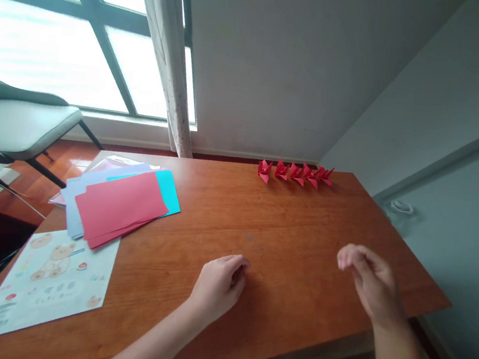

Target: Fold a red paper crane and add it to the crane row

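My left hand rests on the brown wooden table, fingers curled loosely inward, nothing visible in it. My right hand hovers just above the table near its right edge, fingers bent and slightly blurred, holding nothing that I can see. A row of several red folded paper cranes stands at the table's far edge, well beyond both hands. A stack of coloured paper sheets lies at the left, red on top, cyan and pale blue beneath.
A printed sheet with a bear drawing lies at the near left corner. A grey chair stands left of the table by the window. A curtain hangs at the back; walls close the back and right.
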Motion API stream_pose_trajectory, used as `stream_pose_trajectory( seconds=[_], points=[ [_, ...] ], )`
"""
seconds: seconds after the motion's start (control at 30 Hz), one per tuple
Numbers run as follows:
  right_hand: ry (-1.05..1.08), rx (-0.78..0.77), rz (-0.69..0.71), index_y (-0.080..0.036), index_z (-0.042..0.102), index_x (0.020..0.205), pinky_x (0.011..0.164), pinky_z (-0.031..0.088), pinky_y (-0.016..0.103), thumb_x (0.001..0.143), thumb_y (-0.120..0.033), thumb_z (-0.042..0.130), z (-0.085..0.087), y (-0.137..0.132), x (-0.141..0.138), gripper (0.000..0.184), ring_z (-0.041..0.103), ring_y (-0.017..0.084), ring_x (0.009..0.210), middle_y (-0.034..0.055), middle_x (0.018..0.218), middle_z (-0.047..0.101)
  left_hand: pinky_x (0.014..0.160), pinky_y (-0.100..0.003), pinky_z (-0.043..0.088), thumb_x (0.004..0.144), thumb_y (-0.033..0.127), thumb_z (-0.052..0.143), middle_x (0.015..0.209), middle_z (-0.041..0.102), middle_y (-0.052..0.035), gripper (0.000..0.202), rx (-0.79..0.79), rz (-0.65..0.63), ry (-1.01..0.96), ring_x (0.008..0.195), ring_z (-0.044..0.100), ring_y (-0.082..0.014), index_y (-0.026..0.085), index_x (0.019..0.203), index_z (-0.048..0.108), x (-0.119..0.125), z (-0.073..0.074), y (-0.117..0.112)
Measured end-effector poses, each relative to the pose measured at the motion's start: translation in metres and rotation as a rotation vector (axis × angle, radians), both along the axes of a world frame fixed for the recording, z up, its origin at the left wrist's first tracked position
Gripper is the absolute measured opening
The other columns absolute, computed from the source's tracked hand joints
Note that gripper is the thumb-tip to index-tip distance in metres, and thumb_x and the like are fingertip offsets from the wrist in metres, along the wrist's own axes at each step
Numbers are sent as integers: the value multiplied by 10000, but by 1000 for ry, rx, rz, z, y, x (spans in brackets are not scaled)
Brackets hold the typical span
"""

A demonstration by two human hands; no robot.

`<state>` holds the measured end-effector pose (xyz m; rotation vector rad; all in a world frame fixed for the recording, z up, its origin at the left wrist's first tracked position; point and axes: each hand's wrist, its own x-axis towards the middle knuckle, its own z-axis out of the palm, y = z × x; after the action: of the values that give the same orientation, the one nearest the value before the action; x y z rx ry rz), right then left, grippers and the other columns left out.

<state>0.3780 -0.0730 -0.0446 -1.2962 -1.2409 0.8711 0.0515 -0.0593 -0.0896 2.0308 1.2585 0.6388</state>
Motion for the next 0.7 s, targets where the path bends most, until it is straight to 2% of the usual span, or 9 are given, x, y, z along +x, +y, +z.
stream_pose_trajectory(
  seconds=[0.1, 0.2, 0.27, 0.3, 0.37, 0.47, 0.53, 0.6, 0.7],
  points=[
    [269, -115, 354, -237, 576, 619, 560, 389, 310, 914, -554, 597, 0, -72, -61, 434, 504, 172, 573, 1, 561, 518, 621, -249, 404, 850, 119, 487, 763, 684, -5, 212, 19, 4, 10, 650, 595, -155, 218, 936, 653, 0, -2, 0],
    [322, -297, 692, -228, 661, 647, 557, 410, 299, 865, -622, 617, -20, -117, -125, 453, 572, 168, 562, 24, 591, 603, 646, -252, 412, 854, 126, 496, 797, 701, -9, 216, 32, -1, 11, 679, 608, -159, 220, 952, 665, 0, -2, -1],
    [189, -427, 702, -239, 729, 717, 608, 463, 302, 855, -572, 643, -48, -135, -165, 370, 641, 191, 644, 44, 694, 685, 659, -254, 419, 851, 130, 507, 807, 706, -11, 215, 39, -1, 5, 688, 614, -161, 218, 954, 674, 1, -1, -1],
    [84, -431, 655, -254, 752, 761, 595, 479, 296, 861, -516, 643, -64, -141, -182, 301, 664, 201, 661, 45, 725, 712, 657, -254, 420, 850, 131, 512, 808, 707, -12, 212, 40, -1, -1, 684, 614, -160, 217, 950, 677, 0, -1, -1],
    [-140, -269, 566, -284, 780, 867, 620, 541, 329, 821, -391, 662, -97, -152, -208, 166, 708, 248, 713, 53, 785, 758, 656, -252, 425, 846, 123, 516, 817, 708, -16, 210, 39, -7, -30, 684, 615, -160, 209, 944, 680, 0, -1, 0],
    [-373, -9, 516, -337, 704, 1207, 801, 600, 425, 832, -221, 560, -135, -160, -221, 418, 739, 304, 937, 69, 1077, 777, 646, -248, 428, 833, 104, 525, 808, 706, -21, 208, 43, -19, -56, 683, 619, -160, 197, 932, 682, -1, -1, 1],
    [-533, 102, 491, -374, 551, 1408, 870, 598, 482, 810, -198, 565, -150, -161, -220, 623, 714, 344, 1051, 68, 1230, 731, 644, -245, 433, 827, 95, 527, 796, 704, -21, 210, 44, -27, -60, 681, 621, -158, 194, 928, 682, -3, -1, 2],
    [-653, 132, 457, -426, 401, 1502, 833, 611, 516, 782, -220, 587, -158, -158, -216, 771, 727, 370, 998, 40, 1228, 734, 647, -245, 440, 830, 89, 517, 786, 703, -22, 219, 44, -36, -66, 682, 624, -158, 191, 931, 682, -4, -1, 3],
    [-707, 126, 445, -556, 248, 1509, 736, 630, 522, 803, -315, 557, -158, -146, -216, 808, 737, 362, 908, -76, 1168, 750, 662, -251, 449, 828, 82, 507, 797, 707, -29, 232, 42, -52, -72, 702, 633, -165, 188, 941, 680, -4, -2, 4]
  ],
)
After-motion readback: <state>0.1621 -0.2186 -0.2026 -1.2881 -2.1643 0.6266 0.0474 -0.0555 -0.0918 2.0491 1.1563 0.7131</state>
